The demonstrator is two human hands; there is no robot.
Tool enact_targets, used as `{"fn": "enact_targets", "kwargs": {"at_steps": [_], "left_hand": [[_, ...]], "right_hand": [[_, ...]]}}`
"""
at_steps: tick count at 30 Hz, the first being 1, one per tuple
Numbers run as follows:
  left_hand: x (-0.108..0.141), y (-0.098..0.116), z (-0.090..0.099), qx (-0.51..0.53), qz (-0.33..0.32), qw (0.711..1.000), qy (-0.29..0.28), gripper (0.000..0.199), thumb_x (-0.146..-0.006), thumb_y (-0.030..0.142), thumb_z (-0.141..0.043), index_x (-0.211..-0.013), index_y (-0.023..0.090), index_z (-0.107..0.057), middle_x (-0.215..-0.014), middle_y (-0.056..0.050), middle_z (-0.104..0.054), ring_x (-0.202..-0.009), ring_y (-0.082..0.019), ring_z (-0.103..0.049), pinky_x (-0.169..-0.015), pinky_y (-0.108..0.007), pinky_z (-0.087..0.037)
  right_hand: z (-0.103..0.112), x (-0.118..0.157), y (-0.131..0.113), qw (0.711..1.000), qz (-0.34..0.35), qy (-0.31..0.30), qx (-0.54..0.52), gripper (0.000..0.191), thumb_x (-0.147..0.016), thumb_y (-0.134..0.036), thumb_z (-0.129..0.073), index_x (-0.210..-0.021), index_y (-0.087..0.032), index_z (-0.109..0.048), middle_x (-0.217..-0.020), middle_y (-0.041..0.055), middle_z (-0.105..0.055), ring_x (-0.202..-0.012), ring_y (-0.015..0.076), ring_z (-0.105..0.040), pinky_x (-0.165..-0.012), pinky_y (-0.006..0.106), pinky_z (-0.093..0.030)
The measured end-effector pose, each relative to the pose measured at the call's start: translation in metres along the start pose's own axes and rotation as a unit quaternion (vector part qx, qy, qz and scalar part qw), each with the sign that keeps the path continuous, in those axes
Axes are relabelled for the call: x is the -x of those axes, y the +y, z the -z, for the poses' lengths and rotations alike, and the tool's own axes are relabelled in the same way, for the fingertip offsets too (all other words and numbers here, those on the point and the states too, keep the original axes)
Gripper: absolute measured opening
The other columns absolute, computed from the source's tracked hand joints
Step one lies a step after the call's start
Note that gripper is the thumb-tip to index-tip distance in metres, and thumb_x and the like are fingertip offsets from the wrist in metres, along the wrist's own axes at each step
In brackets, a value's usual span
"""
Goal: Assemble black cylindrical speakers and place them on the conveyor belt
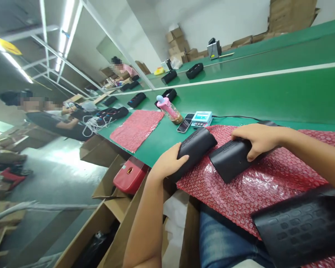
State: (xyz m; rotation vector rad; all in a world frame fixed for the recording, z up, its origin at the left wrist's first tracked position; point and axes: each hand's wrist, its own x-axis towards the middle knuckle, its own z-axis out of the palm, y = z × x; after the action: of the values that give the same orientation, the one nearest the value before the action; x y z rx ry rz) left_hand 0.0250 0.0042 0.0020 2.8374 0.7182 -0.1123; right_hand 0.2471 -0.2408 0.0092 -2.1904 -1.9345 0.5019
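Note:
My left hand (169,162) is wrapped around the near end of a black plastic casing (198,147), thumb on top. This casing lies slanted along the left edge of a sheet of red bubble wrap (212,190). With fingers and thumb spread across its top, my right hand (258,139) grips a second black casing (229,160) over the bubble wrap. Its far end is partly hidden by the hand. A third casing (301,225), with rows of oval dimples, lies close to me at the lower right.
Beyond the casings are a phone (185,123), a light-blue meter box (202,118) with a cable, and a pink-topped bottle (169,109). Another bubble-wrap sheet (138,128) covers the green bench (156,150). Cardboard boxes (120,208) and a red stool (130,175) stand lower left. Co-workers sit farther left.

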Motion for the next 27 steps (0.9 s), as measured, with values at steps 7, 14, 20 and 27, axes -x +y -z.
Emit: {"fn": "enact_targets", "kwargs": {"at_steps": [7,14,20,27], "left_hand": [[-0.003,0.01,-0.004,-0.151,-0.005,0.987,0.046,0.098,-0.055,0.058,-0.074,-0.131,0.004,-0.043,-0.122,-0.022,-0.052,-0.114,-0.038,-0.048,-0.096,-0.044,-0.041],[0.004,0.023,-0.017,-0.221,-0.003,0.971,0.093,0.101,-0.06,0.05,-0.073,-0.139,0.004,-0.029,-0.119,-0.022,-0.055,-0.104,-0.037,-0.053,-0.089,-0.043,-0.043],[0.005,0.025,0.004,-0.131,0.038,0.99,0.044,0.09,-0.056,0.06,-0.071,-0.129,0.016,-0.04,-0.115,-0.016,-0.062,-0.1,-0.035,-0.061,-0.079,-0.038,-0.048],[0.031,0.057,0.013,-0.052,0.047,0.996,-0.052,0.089,-0.053,0.075,-0.062,-0.116,0.013,-0.05,-0.107,-0.02,-0.066,-0.096,-0.04,-0.064,-0.077,-0.042,-0.048]], "right_hand": [[-0.011,0.012,0.002,0.994,0.053,0.074,0.063,0.058,-0.065,-0.042,-0.068,-0.117,-0.019,-0.057,-0.114,0.0132,-0.062,-0.105,0.0336,-0.055,-0.089,0.053,-0.036],[-0.034,0.016,-0.004,0.972,0.043,0.122,0.194,0.091,-0.047,-0.04,-0.079,-0.127,-0.011,-0.047,-0.123,0.0242,-0.052,-0.105,0.0418,-0.052,-0.087,0.056,-0.037],[-0.025,0.031,-0.02,0.973,0.109,0.1,0.175,0.079,-0.05,-0.03,-0.075,-0.123,-0.012,-0.05,-0.113,0.0191,-0.056,-0.1,0.0358,-0.052,-0.087,0.052,-0.036],[-0.012,0.03,-0.071,0.97,0.206,0.01,0.127,0.091,-0.041,-0.031,-0.081,-0.125,-0.017,-0.051,-0.107,0.0132,-0.059,-0.095,0.0323,-0.054,-0.087,0.05,-0.038]]}}
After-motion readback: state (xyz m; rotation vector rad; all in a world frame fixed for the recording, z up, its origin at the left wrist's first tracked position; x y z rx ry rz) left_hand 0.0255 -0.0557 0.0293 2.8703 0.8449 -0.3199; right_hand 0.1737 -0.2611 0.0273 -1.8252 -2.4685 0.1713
